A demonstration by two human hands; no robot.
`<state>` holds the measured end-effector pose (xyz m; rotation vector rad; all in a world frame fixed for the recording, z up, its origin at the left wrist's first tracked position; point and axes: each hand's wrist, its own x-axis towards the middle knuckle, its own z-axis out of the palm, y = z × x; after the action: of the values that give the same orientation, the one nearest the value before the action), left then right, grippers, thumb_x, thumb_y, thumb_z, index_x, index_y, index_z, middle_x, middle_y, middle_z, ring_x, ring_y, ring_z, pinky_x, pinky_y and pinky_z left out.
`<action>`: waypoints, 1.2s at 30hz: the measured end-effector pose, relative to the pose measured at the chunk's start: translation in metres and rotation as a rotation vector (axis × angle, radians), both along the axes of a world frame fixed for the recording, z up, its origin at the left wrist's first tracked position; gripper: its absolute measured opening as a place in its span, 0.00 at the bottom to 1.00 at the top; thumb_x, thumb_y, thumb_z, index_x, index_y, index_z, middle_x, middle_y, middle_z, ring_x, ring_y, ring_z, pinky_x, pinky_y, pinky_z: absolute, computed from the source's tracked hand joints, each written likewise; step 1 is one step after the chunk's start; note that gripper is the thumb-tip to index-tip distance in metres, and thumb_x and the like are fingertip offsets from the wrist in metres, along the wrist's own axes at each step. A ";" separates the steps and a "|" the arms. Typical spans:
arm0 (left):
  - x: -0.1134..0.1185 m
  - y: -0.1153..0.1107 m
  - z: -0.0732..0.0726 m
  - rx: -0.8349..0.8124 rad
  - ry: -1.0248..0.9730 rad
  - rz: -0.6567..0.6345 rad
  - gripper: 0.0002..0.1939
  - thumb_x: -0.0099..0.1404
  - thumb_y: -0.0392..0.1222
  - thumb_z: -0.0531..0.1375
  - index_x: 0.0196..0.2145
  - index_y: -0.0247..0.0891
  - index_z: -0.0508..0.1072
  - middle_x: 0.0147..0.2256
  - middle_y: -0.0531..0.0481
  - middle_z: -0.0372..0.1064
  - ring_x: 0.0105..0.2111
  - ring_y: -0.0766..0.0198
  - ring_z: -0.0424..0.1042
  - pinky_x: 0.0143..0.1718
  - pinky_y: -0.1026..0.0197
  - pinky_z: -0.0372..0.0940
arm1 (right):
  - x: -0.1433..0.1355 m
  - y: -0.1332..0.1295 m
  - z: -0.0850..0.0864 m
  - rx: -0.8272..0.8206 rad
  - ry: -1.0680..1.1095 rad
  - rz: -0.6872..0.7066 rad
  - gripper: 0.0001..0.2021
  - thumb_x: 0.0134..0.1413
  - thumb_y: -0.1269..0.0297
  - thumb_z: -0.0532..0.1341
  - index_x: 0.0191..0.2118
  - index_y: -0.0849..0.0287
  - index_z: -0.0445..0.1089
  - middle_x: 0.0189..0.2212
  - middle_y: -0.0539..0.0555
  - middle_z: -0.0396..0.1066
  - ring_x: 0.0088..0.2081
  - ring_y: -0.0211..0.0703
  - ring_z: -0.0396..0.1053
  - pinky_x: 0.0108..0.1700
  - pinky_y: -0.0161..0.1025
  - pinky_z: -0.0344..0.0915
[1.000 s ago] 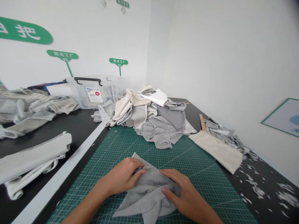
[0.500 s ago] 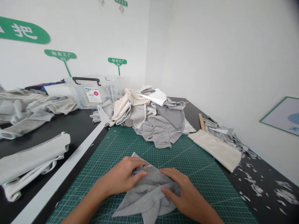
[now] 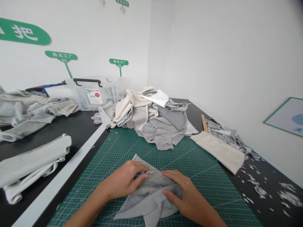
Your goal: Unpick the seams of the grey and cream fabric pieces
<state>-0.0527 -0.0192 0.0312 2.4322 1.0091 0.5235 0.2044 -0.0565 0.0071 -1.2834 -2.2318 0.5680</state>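
A piece of grey knit cloth (image 3: pixel 151 198) lies crumpled on the green cutting mat (image 3: pixel 104 176), one corner pointing away from me. My left hand (image 3: pixel 125 178) is closed around a small blue-handled tool (image 3: pixel 140 174), whose pale pointed tip shows past the fingers over the cloth's upper part. Its exact kind is mostly hidden by the fingers. On the cloth's right side, my right hand (image 3: pixel 189 195) holds the fabric, with thumb and fingers curved around a bunched fold.
Beyond the mat's middle rises a heap of grey and cream cloths (image 3: pixel 151 116). A clear plastic box (image 3: pixel 87 94) stands behind left. Folded white cloths (image 3: pixel 38 160) lie left, past a white strip (image 3: pixel 68 167). At right are a folded cream cloth (image 3: pixel 220 151) and scraps (image 3: pixel 258 186).
The tool in my left hand has turned slightly, and its pale tip now shows more clearly past the fingers. My right hand and the cloth look the same.
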 end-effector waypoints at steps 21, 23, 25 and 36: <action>-0.005 0.001 0.000 0.012 -0.022 0.069 0.12 0.70 0.43 0.53 0.45 0.40 0.73 0.42 0.48 0.74 0.42 0.59 0.71 0.47 0.57 0.61 | 0.002 -0.003 -0.002 -0.028 -0.031 0.030 0.23 0.57 0.56 0.59 0.57 0.55 0.64 0.54 0.57 0.68 0.56 0.48 0.64 0.58 0.46 0.62; -0.005 0.001 0.001 0.015 -0.023 0.065 0.13 0.69 0.45 0.54 0.47 0.41 0.73 0.44 0.48 0.74 0.44 0.58 0.71 0.47 0.57 0.61 | 0.002 -0.003 -0.003 -0.035 -0.028 0.043 0.23 0.57 0.55 0.59 0.58 0.55 0.64 0.55 0.57 0.67 0.56 0.49 0.64 0.58 0.46 0.62; -0.005 0.002 0.001 0.013 -0.006 0.070 0.12 0.69 0.45 0.54 0.45 0.40 0.73 0.42 0.48 0.74 0.43 0.58 0.71 0.46 0.58 0.62 | 0.002 -0.002 -0.005 -0.046 -0.031 0.049 0.24 0.57 0.54 0.59 0.58 0.55 0.63 0.55 0.58 0.66 0.57 0.50 0.63 0.59 0.48 0.61; -0.035 0.015 -0.005 -0.008 -0.113 0.298 0.15 0.67 0.51 0.55 0.45 0.42 0.75 0.43 0.50 0.74 0.42 0.57 0.70 0.46 0.58 0.60 | -0.014 0.005 -0.024 0.023 -0.224 0.254 0.47 0.49 0.42 0.61 0.68 0.55 0.41 0.67 0.60 0.43 0.66 0.61 0.44 0.63 0.61 0.48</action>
<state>-0.0872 -0.0040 0.0265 2.2282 1.3286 0.7452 0.1901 -0.0511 -0.0165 -1.1055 -2.6020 0.5081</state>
